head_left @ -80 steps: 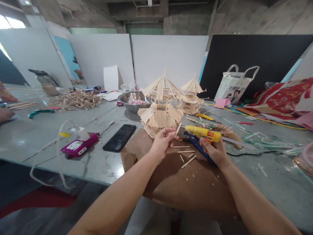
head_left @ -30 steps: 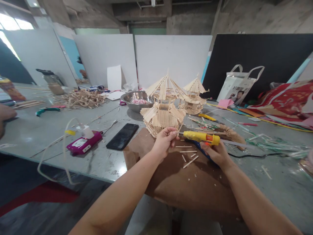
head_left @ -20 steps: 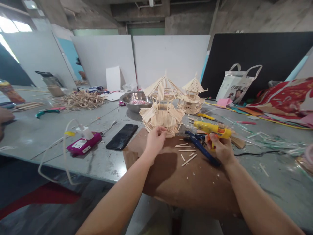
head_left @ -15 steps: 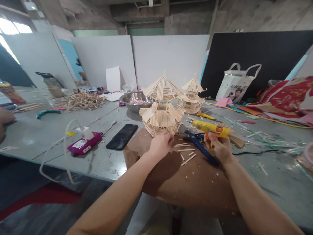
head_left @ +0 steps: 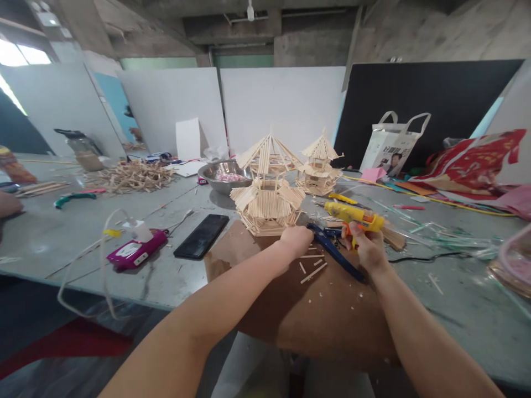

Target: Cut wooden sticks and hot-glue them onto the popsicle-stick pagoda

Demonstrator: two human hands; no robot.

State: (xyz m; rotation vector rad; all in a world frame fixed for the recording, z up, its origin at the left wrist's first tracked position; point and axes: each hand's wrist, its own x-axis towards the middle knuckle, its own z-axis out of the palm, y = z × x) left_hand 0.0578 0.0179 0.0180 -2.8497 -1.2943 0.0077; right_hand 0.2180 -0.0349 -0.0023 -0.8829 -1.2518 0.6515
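My left hand rests knuckles-up on the brown paper, right at the front foot of the big stick pagoda. Its fingers are curled under, and what they hold is hidden. Short loose sticks lie beside it. My right hand grips the yellow glue gun, nozzle pointing left toward the pagoda, a little above the table. Blue-handled pliers lie between my two hands. A smaller stick pagoda stands behind, to the right.
A black phone and a pink wipes pack with a white cable lie to the left. A steel bowl and a heap of sticks sit further back. White bag at right. Another person's hand at the left edge.
My left hand held a stick at the glue gun's nozzle, carried it to the pagoda's base, then dropped to the paper. My right hand drew the glue gun back to the right.
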